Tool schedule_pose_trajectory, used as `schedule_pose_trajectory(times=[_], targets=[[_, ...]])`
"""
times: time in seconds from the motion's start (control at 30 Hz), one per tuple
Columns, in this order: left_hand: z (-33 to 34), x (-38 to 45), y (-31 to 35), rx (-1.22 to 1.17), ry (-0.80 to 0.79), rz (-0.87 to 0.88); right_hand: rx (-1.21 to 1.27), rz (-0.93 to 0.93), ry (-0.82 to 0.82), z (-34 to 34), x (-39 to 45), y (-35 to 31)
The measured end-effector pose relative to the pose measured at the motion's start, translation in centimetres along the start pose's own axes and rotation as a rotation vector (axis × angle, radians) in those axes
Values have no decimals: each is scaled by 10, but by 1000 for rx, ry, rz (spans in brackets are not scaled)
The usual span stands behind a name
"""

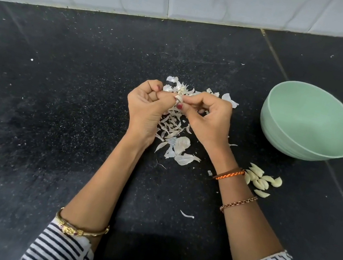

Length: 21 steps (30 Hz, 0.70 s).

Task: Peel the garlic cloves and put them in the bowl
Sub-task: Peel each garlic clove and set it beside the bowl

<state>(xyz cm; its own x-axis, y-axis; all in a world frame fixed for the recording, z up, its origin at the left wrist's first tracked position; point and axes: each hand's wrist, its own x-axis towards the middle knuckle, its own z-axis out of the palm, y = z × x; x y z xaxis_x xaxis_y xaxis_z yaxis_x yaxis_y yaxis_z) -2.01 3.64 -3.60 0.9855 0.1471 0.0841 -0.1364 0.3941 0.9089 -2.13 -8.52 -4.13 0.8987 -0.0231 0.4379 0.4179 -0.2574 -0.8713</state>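
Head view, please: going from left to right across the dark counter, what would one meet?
Left hand → small garlic clove pinched in both hands' grip → right hand → cluster of peeled pale garlic cloves → pale green plastic bowl.

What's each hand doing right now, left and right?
Left hand: fingers curled, pinching the garlic clove.
Right hand: thumb and fingertips pinching the same garlic clove from the other side, at its skin.
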Motion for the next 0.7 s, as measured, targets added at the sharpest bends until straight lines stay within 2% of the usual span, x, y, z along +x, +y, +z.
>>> schedule_pose_trajectory(times=[0.13,0.33,0.4,0.5,0.7], targets=[[0,-3,-2,106,-53,144,164,200,-120,-7,5,-7],[-3,-7,-4,325,-97,317,369,367,-238,-16,7,-10],[-3,-6,-3,294,-102,314,398,370,-241,-19,7,-12],[-5,-3,-2,176,-80,242,379,322,-125,-21,8,-10],[-6,-1,-7,352,-161,159,154,162,-30,-15,6,-4]])
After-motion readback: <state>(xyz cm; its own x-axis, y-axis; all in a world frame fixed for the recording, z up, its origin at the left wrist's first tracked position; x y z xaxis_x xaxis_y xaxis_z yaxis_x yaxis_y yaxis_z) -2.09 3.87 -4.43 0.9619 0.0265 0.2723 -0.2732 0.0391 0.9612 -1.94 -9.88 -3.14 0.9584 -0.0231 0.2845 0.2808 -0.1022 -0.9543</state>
